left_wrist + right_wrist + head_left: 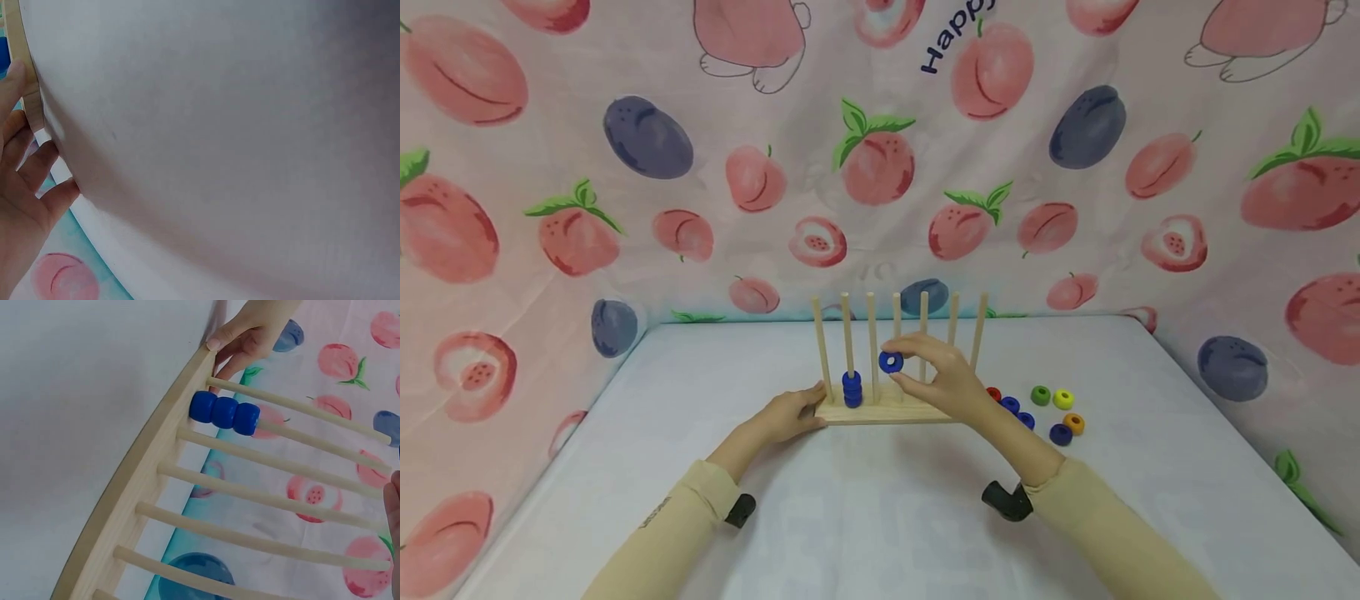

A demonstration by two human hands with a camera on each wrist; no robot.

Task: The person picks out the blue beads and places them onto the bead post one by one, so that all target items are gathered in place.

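Note:
A wooden peg rack, its long base lying on the table, carries a row of several upright pegs. Three blue beads are stacked on the second peg from the left. My left hand grips the left end of the base, thumb at the front and fingers behind. Between thumb and fingertips, my right hand pinches a blue bead with its hole facing the head camera. That bead is held in front of the pegs, below their tops. In the right wrist view only a strip of the right hand shows.
Right of the rack lie loose beads: green, yellow, orange, red and several blue ones, some partly covered by my right forearm. The white table ends at a fruit-patterned cloth behind and at the sides.

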